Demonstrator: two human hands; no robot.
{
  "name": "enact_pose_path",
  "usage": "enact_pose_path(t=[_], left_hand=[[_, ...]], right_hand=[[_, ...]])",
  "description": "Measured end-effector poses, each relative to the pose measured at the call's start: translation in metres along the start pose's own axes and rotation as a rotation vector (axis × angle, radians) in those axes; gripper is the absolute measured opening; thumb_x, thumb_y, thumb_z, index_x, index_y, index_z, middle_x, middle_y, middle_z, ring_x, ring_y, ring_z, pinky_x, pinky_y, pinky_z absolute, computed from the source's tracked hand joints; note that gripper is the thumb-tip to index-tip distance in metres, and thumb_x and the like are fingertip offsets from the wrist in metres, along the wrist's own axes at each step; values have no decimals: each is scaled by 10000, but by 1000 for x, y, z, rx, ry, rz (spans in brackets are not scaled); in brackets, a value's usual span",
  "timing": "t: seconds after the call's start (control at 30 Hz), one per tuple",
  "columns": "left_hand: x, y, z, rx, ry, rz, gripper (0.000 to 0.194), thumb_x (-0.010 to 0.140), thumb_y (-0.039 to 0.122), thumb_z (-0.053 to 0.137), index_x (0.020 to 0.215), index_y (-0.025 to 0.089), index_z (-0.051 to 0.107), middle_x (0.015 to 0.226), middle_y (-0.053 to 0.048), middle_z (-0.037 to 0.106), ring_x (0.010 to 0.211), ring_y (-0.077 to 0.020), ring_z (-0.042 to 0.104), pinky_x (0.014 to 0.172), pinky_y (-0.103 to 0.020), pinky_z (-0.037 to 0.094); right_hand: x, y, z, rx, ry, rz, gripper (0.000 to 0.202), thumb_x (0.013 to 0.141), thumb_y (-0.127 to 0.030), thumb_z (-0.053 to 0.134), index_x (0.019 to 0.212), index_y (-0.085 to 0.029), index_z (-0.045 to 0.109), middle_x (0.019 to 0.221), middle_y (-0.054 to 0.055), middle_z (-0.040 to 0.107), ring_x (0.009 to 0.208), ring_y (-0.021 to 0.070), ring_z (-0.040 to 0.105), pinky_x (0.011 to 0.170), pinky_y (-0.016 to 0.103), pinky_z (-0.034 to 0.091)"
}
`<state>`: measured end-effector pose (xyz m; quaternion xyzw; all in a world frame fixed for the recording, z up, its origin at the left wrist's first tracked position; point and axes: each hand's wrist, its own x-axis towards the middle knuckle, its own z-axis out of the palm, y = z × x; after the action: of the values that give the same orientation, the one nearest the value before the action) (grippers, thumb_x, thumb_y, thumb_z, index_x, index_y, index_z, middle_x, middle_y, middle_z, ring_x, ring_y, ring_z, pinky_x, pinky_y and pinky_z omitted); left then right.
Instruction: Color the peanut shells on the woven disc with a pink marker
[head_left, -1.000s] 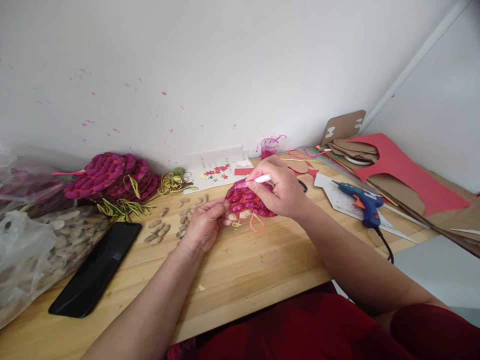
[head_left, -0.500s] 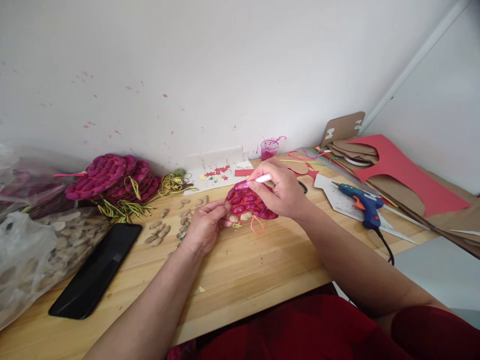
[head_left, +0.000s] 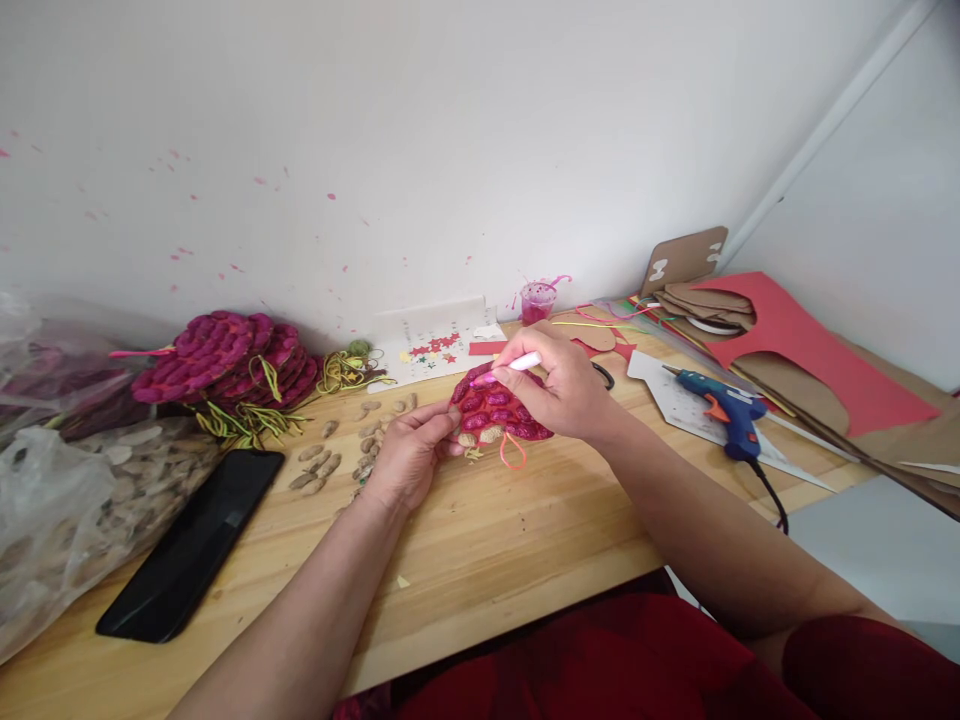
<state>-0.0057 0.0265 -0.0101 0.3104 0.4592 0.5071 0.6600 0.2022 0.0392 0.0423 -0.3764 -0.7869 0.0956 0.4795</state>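
My left hand (head_left: 415,446) pinches the left edge of a craft piece (head_left: 499,398) covered with rows of magenta peanut shells. Two shells at its lower left edge are unpainted, and an orange loop (head_left: 514,452) hangs from the bottom. In my right hand (head_left: 559,385) is a white brush (head_left: 525,362), its pink tip touching the piece near the top. The right part of the piece lies partly behind my right hand. Loose peanut shells (head_left: 319,467) lie left of my left hand.
Left are a black phone (head_left: 191,545), a bag of shells (head_left: 112,490) and stacked magenta pieces (head_left: 225,360). Behind stands a cup of pink paint (head_left: 538,300). Right are a blue glue gun (head_left: 731,408), red sheet (head_left: 817,350) and cardboard (head_left: 686,260).
The brush and my right hand have shifted very slightly over the piece. Both hands keep their hold.
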Motion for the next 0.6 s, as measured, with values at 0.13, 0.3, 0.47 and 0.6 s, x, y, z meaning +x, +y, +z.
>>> enact_pose_path(t=[0.13, 0.3, 0.47, 0.6], left_hand=[[0, -1, -1, -2, -8, -10, 312, 487, 208, 942, 769, 125, 836, 744, -75, 791, 504, -108, 613, 469, -213, 535], [-2, 0, 1, 2, -16, -13, 316, 496, 209, 942, 778, 116, 835, 731, -73, 783, 507, -103, 608, 463, -203, 527], [-2, 1, 1, -3, -15, -20, 315, 494, 209, 942, 774, 119, 831, 719, -65, 776, 507, -101, 602, 463, -202, 525], [-3, 1, 1, 9, -13, -30, 302, 492, 215, 942, 757, 125, 829, 681, -55, 760, 496, -100, 589, 463, -203, 523]], right_hand=[[1, -2, 0, 19, -29, -25, 75, 944, -249, 667, 875, -223, 655, 837, 33, 722, 820, 207, 623, 809, 384, 474], [0, 1, 0, 17, -15, -21, 70, 940, -268, 678, 891, -225, 655, 839, 34, 712, 833, 211, 625, 796, 377, 476], [0, 4, -2, 11, 41, -24, 61, 944, -238, 663, 886, -222, 653, 842, 34, 709, 837, 208, 634, 770, 359, 476], [0, 3, -2, 27, 22, -25, 56, 939, -247, 671, 890, -228, 651, 848, 30, 716, 831, 207, 639, 770, 360, 481]])
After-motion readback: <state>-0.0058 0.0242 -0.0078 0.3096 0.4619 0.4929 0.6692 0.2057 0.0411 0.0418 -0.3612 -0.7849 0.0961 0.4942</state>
